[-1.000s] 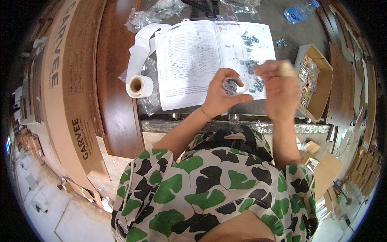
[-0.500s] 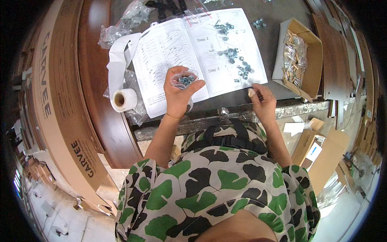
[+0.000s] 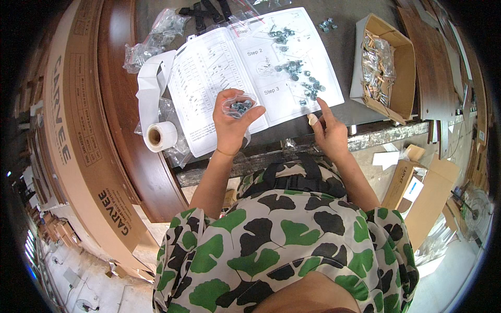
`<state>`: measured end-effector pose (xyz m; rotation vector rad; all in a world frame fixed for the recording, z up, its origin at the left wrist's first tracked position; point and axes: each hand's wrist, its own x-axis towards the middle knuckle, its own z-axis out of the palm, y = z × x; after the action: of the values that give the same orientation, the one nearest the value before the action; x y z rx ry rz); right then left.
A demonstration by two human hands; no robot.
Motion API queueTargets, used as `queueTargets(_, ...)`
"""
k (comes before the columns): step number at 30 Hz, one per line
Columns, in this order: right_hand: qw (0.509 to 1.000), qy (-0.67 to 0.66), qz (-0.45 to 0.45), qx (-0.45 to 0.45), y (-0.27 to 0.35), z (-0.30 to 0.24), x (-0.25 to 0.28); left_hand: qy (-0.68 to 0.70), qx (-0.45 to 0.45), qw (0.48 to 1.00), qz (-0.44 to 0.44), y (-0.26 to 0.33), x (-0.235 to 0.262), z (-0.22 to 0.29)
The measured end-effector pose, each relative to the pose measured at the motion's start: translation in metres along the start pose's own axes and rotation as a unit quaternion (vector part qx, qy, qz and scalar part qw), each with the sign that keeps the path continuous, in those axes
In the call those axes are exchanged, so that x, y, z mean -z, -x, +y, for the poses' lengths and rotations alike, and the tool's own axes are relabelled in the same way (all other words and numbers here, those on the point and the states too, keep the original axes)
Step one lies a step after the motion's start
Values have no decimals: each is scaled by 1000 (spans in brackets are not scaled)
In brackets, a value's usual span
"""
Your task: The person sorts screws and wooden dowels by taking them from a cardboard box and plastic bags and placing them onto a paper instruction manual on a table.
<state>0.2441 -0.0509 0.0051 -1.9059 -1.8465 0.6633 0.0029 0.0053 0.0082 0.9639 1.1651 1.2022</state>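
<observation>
My left hand [image 3: 229, 122] is wrapped round a small clear plastic bag [image 3: 239, 106] with its mouth spread, and small metal fittings show inside. Below the bag lies an open instruction booklet [image 3: 209, 78]. On its right page several dark metal fittings [image 3: 290, 68] sit in loose clusters. My right hand [image 3: 331, 133] is at the page's lower right edge, forefinger stretched toward the nearest cluster and thumb apart, with nothing held. A pale wrap covers the thumb's tip.
A cardboard box [image 3: 404, 73] of bagged wooden dowels stands at the right. Left of the booklet are a white label roll [image 3: 160, 136] and bagged hardware [image 3: 156, 41]. More loose fittings [image 3: 327, 24] lie at the back. Brown boards [image 3: 122, 78] and a long carton [image 3: 73, 104] line the left.
My right hand has moved left and forward from the table's edge toward the nearest fittings, and its forefinger has straightened. My left hand still holds the bag in nearly the same place.
</observation>
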Motion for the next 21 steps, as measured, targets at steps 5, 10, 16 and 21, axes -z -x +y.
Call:
queueTargets(5,1000,11,-12,-4,-3,2,0,20,9,1000,2,1,-1,4)
queueTargets(10,1000,19,-14,-4,-6,3,-2,8,-5,1000,5,1,-1,6)
queueTargets(16,999,9,-30,-17,-9,-2,0,-3,17,1000,12,1,3,9)
queueTargets(21,999,19,-39,-17,-10,-4,2,20,4,1000,7,1,3,6)
